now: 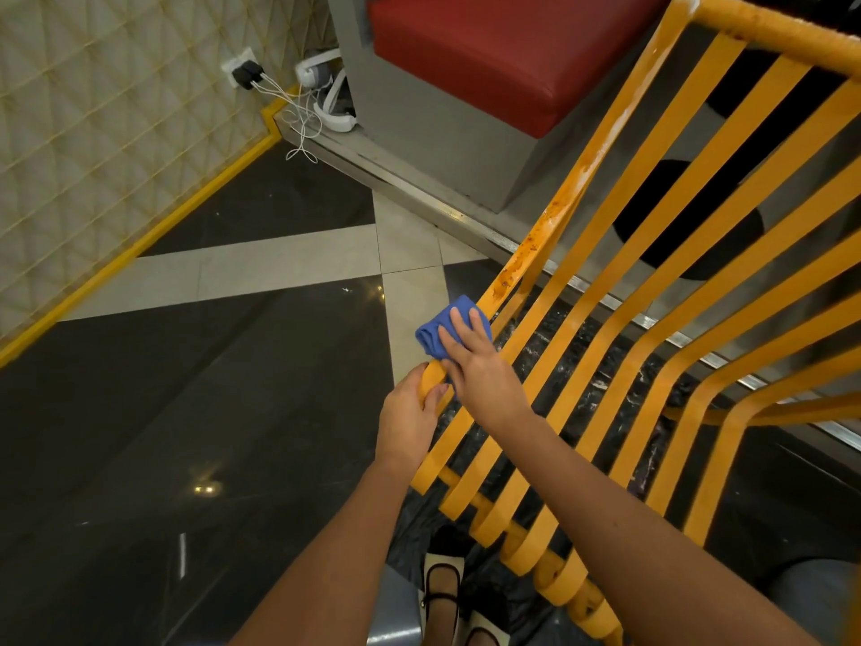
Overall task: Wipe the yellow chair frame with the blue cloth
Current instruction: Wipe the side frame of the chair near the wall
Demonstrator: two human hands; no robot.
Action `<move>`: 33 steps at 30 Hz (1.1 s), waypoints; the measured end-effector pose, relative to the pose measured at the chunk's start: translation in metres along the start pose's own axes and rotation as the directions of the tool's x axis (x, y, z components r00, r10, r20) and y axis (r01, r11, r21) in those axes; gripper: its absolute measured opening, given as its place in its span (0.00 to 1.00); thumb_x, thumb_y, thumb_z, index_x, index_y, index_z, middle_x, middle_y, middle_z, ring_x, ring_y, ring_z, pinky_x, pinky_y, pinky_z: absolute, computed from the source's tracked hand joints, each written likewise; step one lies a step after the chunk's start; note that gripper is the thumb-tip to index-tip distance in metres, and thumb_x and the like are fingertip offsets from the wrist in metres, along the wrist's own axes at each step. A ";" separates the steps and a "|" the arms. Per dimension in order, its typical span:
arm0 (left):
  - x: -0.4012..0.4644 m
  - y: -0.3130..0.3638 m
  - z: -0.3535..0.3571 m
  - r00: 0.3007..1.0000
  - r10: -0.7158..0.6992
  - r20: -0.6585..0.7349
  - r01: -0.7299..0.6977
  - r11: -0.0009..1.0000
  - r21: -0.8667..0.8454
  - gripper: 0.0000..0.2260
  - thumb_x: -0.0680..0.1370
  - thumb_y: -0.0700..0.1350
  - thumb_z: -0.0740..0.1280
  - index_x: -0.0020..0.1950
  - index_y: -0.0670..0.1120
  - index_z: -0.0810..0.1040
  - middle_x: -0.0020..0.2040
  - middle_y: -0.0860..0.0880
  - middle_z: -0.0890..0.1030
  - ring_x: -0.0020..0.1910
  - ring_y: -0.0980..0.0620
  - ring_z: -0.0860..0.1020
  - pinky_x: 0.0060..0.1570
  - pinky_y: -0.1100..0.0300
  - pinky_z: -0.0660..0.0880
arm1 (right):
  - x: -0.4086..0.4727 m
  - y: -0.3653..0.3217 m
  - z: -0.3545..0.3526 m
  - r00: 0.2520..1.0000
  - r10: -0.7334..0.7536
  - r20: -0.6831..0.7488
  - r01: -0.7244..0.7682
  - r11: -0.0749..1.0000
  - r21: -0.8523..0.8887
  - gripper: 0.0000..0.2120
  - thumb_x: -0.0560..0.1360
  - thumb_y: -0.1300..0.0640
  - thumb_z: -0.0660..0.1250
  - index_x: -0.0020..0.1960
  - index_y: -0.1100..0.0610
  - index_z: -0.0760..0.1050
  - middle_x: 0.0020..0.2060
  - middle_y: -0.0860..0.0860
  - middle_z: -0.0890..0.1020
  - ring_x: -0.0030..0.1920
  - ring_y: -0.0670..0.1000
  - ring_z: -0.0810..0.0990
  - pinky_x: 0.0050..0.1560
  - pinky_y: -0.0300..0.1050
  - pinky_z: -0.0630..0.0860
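The right hand (pixel 475 366) lies flat on a folded blue cloth (pixel 438 331), its fingers (pixel 459 326) straight and slightly spread, pressing the cloth against the outer side rail of the yellow slatted metal chair frame (pixel 619 319). The cloth bulges out to the left of those fingers and covers the rail at the bend where the back meets the seat. Just below and to the left of the right-hand fingers, the left hand (pixel 410 412) grips the same rail, its fingers curled around the bar and the thumb (pixel 435 394) lying on top, nearly touching the cloth's lower edge. Above the right fingertips the rail climbs away, blotched with brownish stains and pale streaks. To the right of both hands the flat yellow slats fan out in parallel. Below the wrists the slat ends curl into loops near a cream shoe with a black strap (pixel 442 594). Far beyond the fingers stands a red cushioned seat on a grey base (pixel 503 53), with white cables and black plugs (pixel 254 76) at a wall socket to its left.
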State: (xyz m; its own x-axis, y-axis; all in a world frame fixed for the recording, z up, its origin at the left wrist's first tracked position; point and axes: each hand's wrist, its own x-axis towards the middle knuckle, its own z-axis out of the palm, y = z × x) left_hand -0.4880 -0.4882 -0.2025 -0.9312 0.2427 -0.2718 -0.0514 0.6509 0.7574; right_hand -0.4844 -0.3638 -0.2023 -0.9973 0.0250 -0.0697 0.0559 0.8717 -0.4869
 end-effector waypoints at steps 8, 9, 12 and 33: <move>0.001 -0.004 0.001 1.000 -0.012 0.017 0.011 0.999 0.040 0.16 0.79 0.49 0.61 0.65 0.45 0.71 0.51 0.48 0.80 0.49 0.52 0.78 0.48 0.59 0.73 | 0.046 0.037 -0.026 0.992 0.112 -0.064 -0.115 0.992 -0.045 0.21 0.80 0.59 0.56 0.73 0.58 0.61 0.76 0.54 0.55 0.76 0.55 0.46 0.71 0.52 0.62; 0.001 -0.004 0.001 1.000 -0.011 0.017 0.010 0.999 0.041 0.15 0.79 0.49 0.61 0.65 0.45 0.71 0.50 0.48 0.80 0.49 0.51 0.78 0.47 0.60 0.73 | 0.043 0.034 -0.024 0.991 0.121 -0.065 -0.124 0.991 -0.047 0.21 0.80 0.59 0.56 0.73 0.57 0.60 0.76 0.54 0.54 0.76 0.55 0.46 0.71 0.51 0.62; 0.001 -0.002 0.000 1.000 0.004 0.013 -0.005 0.999 0.050 0.15 0.79 0.48 0.61 0.64 0.45 0.72 0.50 0.50 0.79 0.49 0.52 0.78 0.47 0.61 0.73 | 0.020 0.018 -0.010 0.998 0.054 -0.045 -0.056 0.998 -0.034 0.22 0.80 0.59 0.57 0.73 0.56 0.59 0.76 0.53 0.54 0.76 0.55 0.45 0.68 0.51 0.66; 0.019 0.008 0.006 1.000 0.010 0.024 -0.012 0.996 0.086 0.19 0.80 0.49 0.60 0.69 0.46 0.69 0.59 0.47 0.79 0.57 0.50 0.77 0.56 0.52 0.75 | 0.043 0.041 -0.025 0.996 0.048 -0.072 -0.048 0.999 -0.001 0.21 0.79 0.60 0.58 0.72 0.58 0.63 0.75 0.54 0.58 0.76 0.56 0.48 0.72 0.53 0.62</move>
State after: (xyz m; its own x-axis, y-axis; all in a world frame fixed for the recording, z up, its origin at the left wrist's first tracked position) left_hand -0.5038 -0.4742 -0.2051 -0.9226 0.2666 -0.2788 -0.0091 0.7075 0.7067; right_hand -0.5265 -0.3144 -0.2035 -0.9944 0.1016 -0.0303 0.1036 0.8699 -0.4822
